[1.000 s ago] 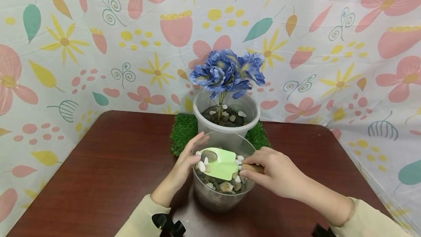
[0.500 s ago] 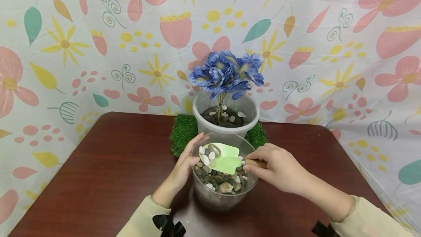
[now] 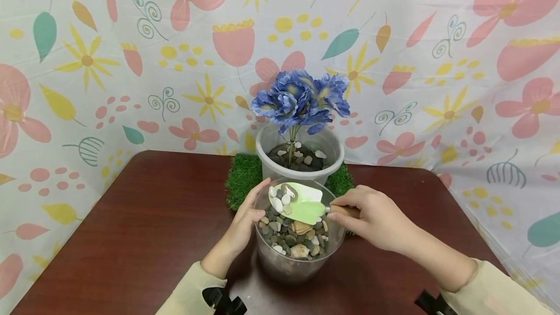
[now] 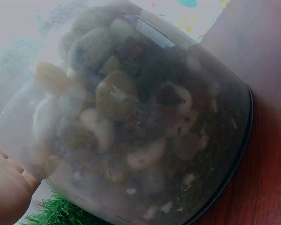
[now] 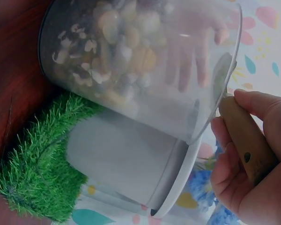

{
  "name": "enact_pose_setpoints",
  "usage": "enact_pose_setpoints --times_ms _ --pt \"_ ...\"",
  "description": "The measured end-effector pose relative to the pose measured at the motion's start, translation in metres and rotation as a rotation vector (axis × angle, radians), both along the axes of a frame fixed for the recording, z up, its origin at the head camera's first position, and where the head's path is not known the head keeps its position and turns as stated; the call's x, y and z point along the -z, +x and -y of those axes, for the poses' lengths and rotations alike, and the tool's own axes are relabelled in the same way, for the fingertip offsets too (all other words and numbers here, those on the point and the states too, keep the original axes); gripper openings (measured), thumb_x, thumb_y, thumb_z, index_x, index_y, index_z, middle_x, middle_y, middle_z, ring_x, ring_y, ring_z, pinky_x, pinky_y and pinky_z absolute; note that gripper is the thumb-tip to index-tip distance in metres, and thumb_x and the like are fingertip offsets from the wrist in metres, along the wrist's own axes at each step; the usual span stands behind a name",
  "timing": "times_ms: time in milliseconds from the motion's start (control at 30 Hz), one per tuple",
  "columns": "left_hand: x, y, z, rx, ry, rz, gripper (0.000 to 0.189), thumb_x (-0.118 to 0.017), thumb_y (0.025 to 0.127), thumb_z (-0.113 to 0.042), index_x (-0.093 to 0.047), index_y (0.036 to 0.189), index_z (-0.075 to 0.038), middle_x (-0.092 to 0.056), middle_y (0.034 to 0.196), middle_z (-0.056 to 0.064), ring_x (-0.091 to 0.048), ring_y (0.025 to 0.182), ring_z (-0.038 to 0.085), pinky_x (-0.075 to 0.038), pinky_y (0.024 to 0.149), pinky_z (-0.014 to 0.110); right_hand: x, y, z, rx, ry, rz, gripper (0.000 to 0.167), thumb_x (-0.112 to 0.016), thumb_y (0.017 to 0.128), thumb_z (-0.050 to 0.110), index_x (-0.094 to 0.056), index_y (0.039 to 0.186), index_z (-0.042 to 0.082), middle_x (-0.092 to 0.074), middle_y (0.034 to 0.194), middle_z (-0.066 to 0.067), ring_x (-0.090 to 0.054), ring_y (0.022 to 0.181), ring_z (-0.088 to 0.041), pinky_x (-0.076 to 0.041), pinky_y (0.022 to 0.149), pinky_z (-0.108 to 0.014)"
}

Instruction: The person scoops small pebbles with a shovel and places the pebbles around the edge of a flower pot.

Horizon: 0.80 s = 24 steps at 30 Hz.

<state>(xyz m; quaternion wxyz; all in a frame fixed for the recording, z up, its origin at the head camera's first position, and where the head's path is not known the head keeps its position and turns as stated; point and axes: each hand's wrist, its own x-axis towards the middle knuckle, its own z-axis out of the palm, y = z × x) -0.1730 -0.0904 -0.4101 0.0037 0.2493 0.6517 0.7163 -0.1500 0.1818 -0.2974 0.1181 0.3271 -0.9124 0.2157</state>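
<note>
My right hand (image 3: 378,218) grips the wooden handle (image 5: 246,136) of a small trowel with a light green blade (image 3: 308,211). Several white and grey pebbles (image 3: 280,203) lie on the blade, which is over the mouth of a clear plastic bucket (image 3: 284,271). Inside that bucket are many mixed pebbles (image 3: 288,239) and a seashell (image 3: 301,228). My left hand (image 3: 242,225) rests against the bucket's left wall near the rim. Through the clear wall in the right wrist view, its fingers (image 5: 185,61) look straight.
Just behind the bucket stands a white pot (image 3: 302,175) holding blue flowers (image 3: 299,98) and some pebbles. Artificial grass (image 3: 242,176) lies under it on the dark wooden table (image 3: 166,227). A patterned cloth (image 3: 166,62) hangs behind.
The trowel, with pebbles on its blade, has risen and moved slightly right and away from me, showing more of the pebbles and the shell below. My left hand stays on the bucket.
</note>
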Motion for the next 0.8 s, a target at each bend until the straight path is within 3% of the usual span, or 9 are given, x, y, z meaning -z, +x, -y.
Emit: enact_pose_setpoints --times_ms 233,467,567,700,800 --pt "0.0 0.0 0.0 0.005 0.003 0.016 0.071 -0.036 0.082 -0.016 -0.02 0.15 -0.007 -0.017 0.156 0.018 -0.014 0.143 0.034 -0.014 0.109 0.059 -0.004 -0.006 -0.001 0.014 -0.001 -0.038 0.007 -0.072 0.081 0.025 -0.072 0.088 0.026 -0.053 0.072 0.022 -0.04 0.066 0.002 -0.037 0.057 -0.018" --pt "0.0 0.001 0.001 0.025 0.013 -0.035 0.071 -0.037 0.083 -0.018 -0.017 0.15 -0.003 -0.026 0.151 0.025 -0.024 0.139 0.041 -0.017 0.109 0.06 -0.007 -0.013 -0.001 0.037 0.01 -0.05 0.007 -0.071 0.082 0.027 -0.073 0.088 0.025 -0.053 0.07 0.021 -0.041 0.064 0.001 -0.037 0.058 -0.02" --pt "0.001 0.001 0.002 0.026 0.012 -0.067 0.07 -0.038 0.084 -0.018 -0.019 0.149 -0.002 -0.03 0.149 0.027 -0.027 0.138 0.04 -0.021 0.111 0.052 -0.008 -0.015 -0.002 0.063 0.02 -0.027 0.007 -0.07 0.083 0.03 -0.073 0.088 0.026 -0.053 0.069 0.02 -0.042 0.064 0.0 -0.038 0.058 -0.02" --pt "0.003 0.0 0.001 0.035 0.028 -0.12 0.067 -0.037 0.085 -0.016 -0.02 0.148 0.0 -0.031 0.147 0.03 -0.034 0.137 0.029 -0.026 0.11 0.031 -0.008 -0.019 -0.003 0.079 0.018 -0.008 0.008 -0.069 0.084 0.031 -0.073 0.088 0.025 -0.053 0.068 0.018 -0.043 0.063 -0.002 -0.039 0.059 -0.021" --pt "0.003 -0.002 0.001 0.037 0.037 -0.141 0.067 -0.037 0.085 -0.015 -0.02 0.148 0.001 -0.031 0.147 0.03 -0.036 0.136 0.024 -0.027 0.108 0.023 -0.009 -0.022 -0.003 0.086 0.009 0.003 0.008 -0.069 0.084 0.031 -0.072 0.087 0.024 -0.053 0.067 0.017 -0.044 0.062 -0.003 -0.039 0.059 -0.021"
